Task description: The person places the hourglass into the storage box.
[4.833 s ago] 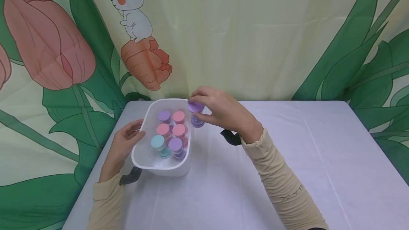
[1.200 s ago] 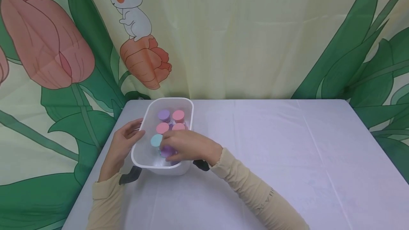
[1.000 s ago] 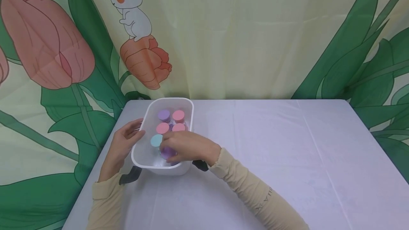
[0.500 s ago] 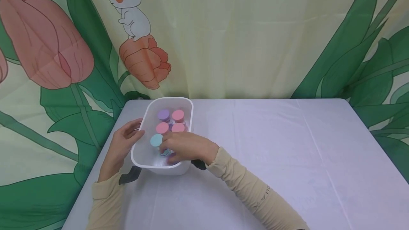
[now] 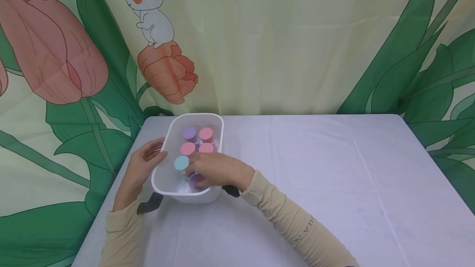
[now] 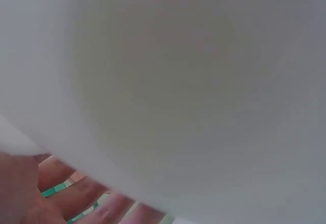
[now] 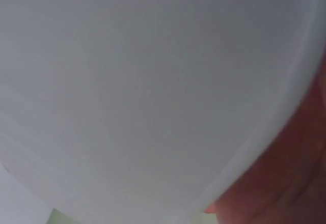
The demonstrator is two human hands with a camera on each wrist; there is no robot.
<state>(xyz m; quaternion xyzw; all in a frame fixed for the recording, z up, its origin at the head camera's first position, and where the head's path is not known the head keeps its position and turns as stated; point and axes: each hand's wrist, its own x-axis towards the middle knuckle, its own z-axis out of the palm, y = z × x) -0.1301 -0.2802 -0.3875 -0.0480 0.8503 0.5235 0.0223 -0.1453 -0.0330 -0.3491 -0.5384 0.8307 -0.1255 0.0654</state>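
Observation:
A white plastic tub (image 5: 157, 182) holds small clear jars with coloured lids. My right hand (image 5: 219, 170) reaches over its right rim. Its fingertips are at a purple-lidded jar (image 5: 196, 181) in the near end and appear to pinch it, though the hand hides much of the jar. Just left of those fingers stands a blue-lidded jar (image 5: 182, 163). My left hand (image 5: 142, 164) rests against the tub's left side, its fingers (image 6: 81, 196) extended along the outer wall. In the right wrist view the tub wall (image 7: 153, 107) covers most of the picture.
Farther back in the tub are pink-lidded jars (image 5: 205, 134) and another purple-lidded jar (image 5: 189, 134). The tub stands at the left of a table with a white cloth (image 5: 315, 176). A printed curtain (image 5: 278, 52) hangs behind the table.
Earlier my right hand held a purple-lidded jar outside the tub's right rim; it has since come down into the near end. Lately its fingers shift slightly at the purple lid. The left hand keeps still.

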